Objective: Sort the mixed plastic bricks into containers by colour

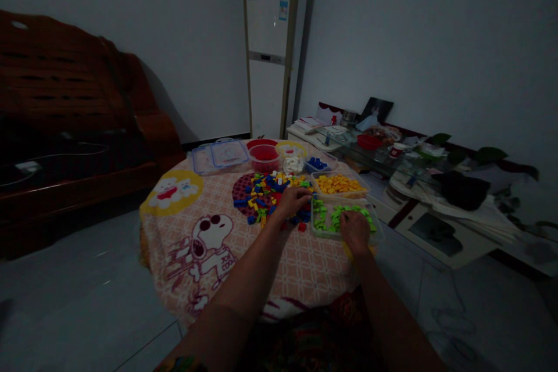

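A loose pile of mixed toy building bricks [257,190], in blue, yellow, red, green and white, lies on the round table. My left hand [295,202] is over the right side of this pile, its fingers drawn together and pointing right; what they hold, if anything, is too small to make out. To the right, a clear plastic box [326,235] contains light green bricks [320,215]. My right hand [355,230] is at this box, over the green bricks, with fingers curled in; their contents are hidden. One red brick [301,226] lies near the box's left edge.
Behind the green bricks stands a box of yellow bricks [340,184]. Farther back are blue bricks [317,163], white bricks [293,164], a clear tub [264,154] and box lids [229,153]. A patterned cloth [270,261] covers the table. A cluttered cabinet [370,148] stands to the right.
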`<state>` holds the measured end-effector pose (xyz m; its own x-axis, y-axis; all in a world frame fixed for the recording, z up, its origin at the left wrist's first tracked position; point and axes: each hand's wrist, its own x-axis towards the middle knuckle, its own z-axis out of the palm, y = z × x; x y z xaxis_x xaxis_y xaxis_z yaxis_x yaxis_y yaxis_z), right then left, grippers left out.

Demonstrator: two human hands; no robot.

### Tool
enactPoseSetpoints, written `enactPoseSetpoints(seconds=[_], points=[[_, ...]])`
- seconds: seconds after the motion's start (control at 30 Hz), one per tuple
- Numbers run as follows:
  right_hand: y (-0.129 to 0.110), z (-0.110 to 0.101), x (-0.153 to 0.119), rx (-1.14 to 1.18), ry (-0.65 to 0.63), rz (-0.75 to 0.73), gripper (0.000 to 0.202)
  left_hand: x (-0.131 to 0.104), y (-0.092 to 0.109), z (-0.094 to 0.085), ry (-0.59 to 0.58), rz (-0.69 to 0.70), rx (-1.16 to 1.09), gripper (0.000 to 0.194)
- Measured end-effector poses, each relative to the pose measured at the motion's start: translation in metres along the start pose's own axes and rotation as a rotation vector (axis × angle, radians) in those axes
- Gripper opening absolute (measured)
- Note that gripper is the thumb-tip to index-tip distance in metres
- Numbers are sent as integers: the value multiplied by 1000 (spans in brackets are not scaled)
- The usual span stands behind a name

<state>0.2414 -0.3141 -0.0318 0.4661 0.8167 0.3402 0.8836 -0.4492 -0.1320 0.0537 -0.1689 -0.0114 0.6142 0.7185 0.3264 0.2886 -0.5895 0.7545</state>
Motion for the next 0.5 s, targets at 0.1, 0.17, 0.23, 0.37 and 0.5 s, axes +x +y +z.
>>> enactPoseSetpoints(seconds=[0.1, 0.17, 0.23, 0.37, 0.5], points=[[0, -1, 0, 6, -3, -10, 29, -1, 11, 16, -73, 56, -10, 25], [0, -1, 0, 6, -4, -10, 28, -2, 17, 24, -105, 83, -4, 26], [0, -1, 0, 4, -1, -6, 28, -2, 20, 27, -106, 101, 17, 30], [1, 0, 0, 13, 2, -4, 28, -1, 14, 15, -3, 33, 83, 29], [1, 1, 0, 15, 13, -2, 27, -3, -4, -10, 169, -201, 281, 27]])
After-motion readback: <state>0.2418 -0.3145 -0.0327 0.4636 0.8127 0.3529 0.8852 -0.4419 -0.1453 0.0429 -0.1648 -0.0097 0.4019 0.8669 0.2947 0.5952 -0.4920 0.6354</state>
